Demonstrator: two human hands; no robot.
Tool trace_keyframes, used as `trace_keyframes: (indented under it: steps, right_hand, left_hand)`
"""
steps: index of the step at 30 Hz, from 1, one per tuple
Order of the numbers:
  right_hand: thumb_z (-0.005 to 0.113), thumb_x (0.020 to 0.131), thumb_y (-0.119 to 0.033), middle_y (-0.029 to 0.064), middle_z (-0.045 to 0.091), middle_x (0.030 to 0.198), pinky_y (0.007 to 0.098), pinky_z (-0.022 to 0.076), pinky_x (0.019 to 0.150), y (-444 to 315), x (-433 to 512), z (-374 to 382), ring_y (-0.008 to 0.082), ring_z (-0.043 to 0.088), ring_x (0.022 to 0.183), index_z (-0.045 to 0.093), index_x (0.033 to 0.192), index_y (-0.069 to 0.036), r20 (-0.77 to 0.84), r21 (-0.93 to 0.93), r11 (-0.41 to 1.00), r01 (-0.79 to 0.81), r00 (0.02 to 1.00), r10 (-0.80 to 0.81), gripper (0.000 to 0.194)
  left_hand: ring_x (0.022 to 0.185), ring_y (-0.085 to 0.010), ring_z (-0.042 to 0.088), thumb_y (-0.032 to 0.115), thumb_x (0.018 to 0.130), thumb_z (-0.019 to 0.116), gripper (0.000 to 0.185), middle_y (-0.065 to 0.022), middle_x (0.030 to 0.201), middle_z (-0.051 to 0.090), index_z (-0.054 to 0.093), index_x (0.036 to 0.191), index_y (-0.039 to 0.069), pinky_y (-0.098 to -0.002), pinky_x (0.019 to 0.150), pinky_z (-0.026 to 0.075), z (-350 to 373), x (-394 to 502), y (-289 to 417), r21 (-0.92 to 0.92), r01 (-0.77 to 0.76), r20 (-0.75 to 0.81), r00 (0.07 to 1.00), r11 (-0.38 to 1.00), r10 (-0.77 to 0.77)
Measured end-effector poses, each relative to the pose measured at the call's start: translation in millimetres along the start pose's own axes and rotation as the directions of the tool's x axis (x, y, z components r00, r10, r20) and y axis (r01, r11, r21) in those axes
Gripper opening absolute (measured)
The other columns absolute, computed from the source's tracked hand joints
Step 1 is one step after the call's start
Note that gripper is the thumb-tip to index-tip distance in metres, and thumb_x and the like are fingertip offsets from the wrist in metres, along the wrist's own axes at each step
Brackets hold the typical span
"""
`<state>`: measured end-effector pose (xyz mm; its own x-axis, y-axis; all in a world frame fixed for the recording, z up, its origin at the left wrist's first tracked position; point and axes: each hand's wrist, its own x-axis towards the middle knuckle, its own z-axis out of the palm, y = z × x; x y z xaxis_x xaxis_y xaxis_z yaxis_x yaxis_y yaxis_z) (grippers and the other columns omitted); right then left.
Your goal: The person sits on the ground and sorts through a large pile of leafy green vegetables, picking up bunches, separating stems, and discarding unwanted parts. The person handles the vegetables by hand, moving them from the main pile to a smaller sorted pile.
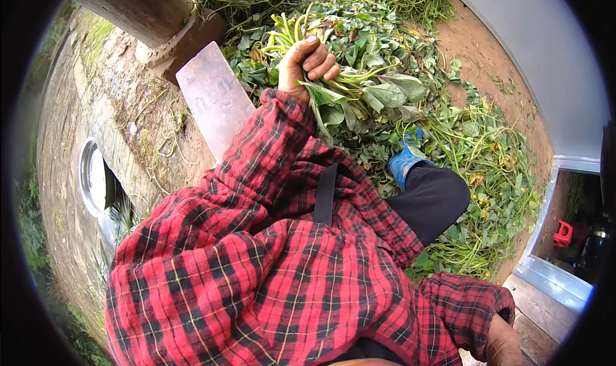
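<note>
My left hand (308, 67) is closed in a fist around a bunch of leafy vine stems (365, 84), which look like sweet potato vines. Pale green stem ends stick out above the thumb, and limp leaves hang out to the right of the fingers. Beneath the bunch lies a heap of the same cut vines (481, 159), green with some yellowed leaves. At the lower right, my right hand (504, 342) shows only as wrist skin past a red plaid cuff; its fingers are cut off by the picture's edge.
A flat board (214, 101) lies left of my forearm, by a round post (139, 9) on a stone base. Further left is a shiny metal basin (91, 178). My blue boot (409, 166) stands among the vines. At right are a grey wall (544, 53) and a doorway with a red plastic object (562, 233).
</note>
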<state>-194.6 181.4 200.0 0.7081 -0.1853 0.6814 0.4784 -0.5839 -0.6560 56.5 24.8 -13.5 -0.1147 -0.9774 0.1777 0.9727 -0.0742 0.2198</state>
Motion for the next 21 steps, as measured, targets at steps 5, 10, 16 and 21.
trace_keyframes:
  steps: [5, 10, 16, 21]
  right_hand:
    - [0.062, 0.077, -0.017, 0.0127, 0.049, 0.117, 0.0444, 0.0220, 0.100, -1.9, -1.3, -0.9, 0.0103, 0.041, 0.108, 0.044, 0.108, -0.010, 0.005, -0.005, 1.000, -0.005, 1.000, 0.005, 0.037]
    - [0.062, 0.077, -0.018, 0.0133, 0.047, 0.119, 0.0444, 0.0209, 0.101, -4.0, -1.3, -1.3, 0.0102, 0.039, 0.111, 0.043, 0.111, -0.010, 0.009, -0.009, 1.000, -0.001, 1.000, 0.001, 0.040]
    - [0.061, 0.078, -0.019, 0.0141, 0.046, 0.121, 0.0445, 0.0196, 0.102, -5.8, -1.4, -1.5, 0.0101, 0.037, 0.114, 0.041, 0.115, -0.011, 0.019, -0.017, 1.000, 0.005, 1.000, -0.005, 0.043]
    - [0.061, 0.078, -0.019, 0.0147, 0.045, 0.123, 0.0445, 0.0185, 0.103, -5.4, -3.6, -2.9, 0.0100, 0.036, 0.117, 0.040, 0.119, -0.011, 0.025, -0.020, 1.000, 0.004, 1.000, -0.004, 0.046]
  left_hand:
    - [0.038, -0.0067, 0.028, 0.017, 0.086, 0.047, 0.024, 0.0066, 0.046, 0.030, 0.041, 0.063, 0.015, -0.0247, 0.045, 0.032, -1.0, 0.1, -0.7, -0.007, 0.010, 0.003, 1.000, 1.000, -0.010]
    - [0.038, -0.0066, 0.028, 0.017, 0.086, 0.047, 0.019, 0.0069, 0.046, 0.029, 0.044, 0.067, 0.015, -0.0244, 0.045, 0.031, -1.9, 1.1, -1.6, 0.000, -0.007, 0.003, 1.000, 1.000, 0.007]
    - [0.038, -0.0067, 0.028, 0.017, 0.086, 0.047, 0.017, 0.0071, 0.046, 0.029, 0.047, 0.069, 0.015, -0.0243, 0.045, 0.031, -1.2, 2.2, 0.4, 0.001, -0.001, 0.024, 1.000, 1.000, 0.001]
    - [0.038, -0.0065, 0.028, 0.016, 0.086, 0.046, 0.015, 0.0074, 0.045, 0.029, 0.050, 0.072, 0.015, -0.0243, 0.045, 0.031, 0.5, 2.7, -0.4, 0.019, -0.005, 0.023, 1.000, 1.000, 0.005]
